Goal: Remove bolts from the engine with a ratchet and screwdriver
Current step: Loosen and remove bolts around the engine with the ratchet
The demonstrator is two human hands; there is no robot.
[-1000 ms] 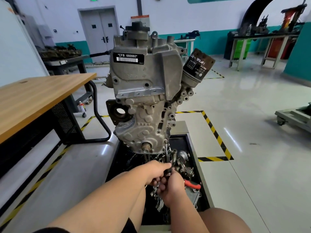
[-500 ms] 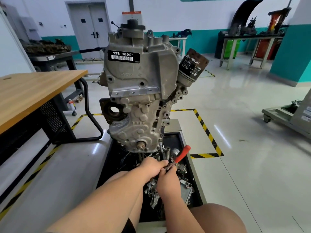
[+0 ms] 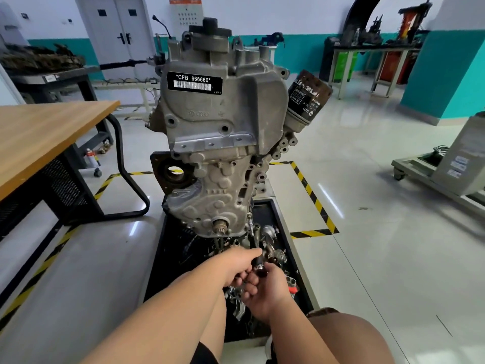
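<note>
On glossy floor (image 3: pixel 367 258) beside hazard tape (image 3: pixel 312 195) — engine (image 3: pixel 223 143) over black tray (image 3: pixel 267 214); left hand (image 3: pixel 240 261), right hand (image 3: pixel 265 292) clamped on ratchet (image 3: pixel 258 267).

The engine (image 3: pixel 223 153) is dull silver-grey all over, and its black label (image 3: pixel 194 82) carries white lettering and a white barcode. The oil filter (image 3: pixel 307 98), right of centre, is black with white print. Yellow-and-black striped tape (image 3: pixel 312 198) crosses the pale, glossy floor (image 3: pixel 380 258). At left the tabletop (image 3: pixel 39 137) is honey-tan wood grain. Low in the frame, the ratchet (image 3: pixel 292 289) shows a red handle.
</note>
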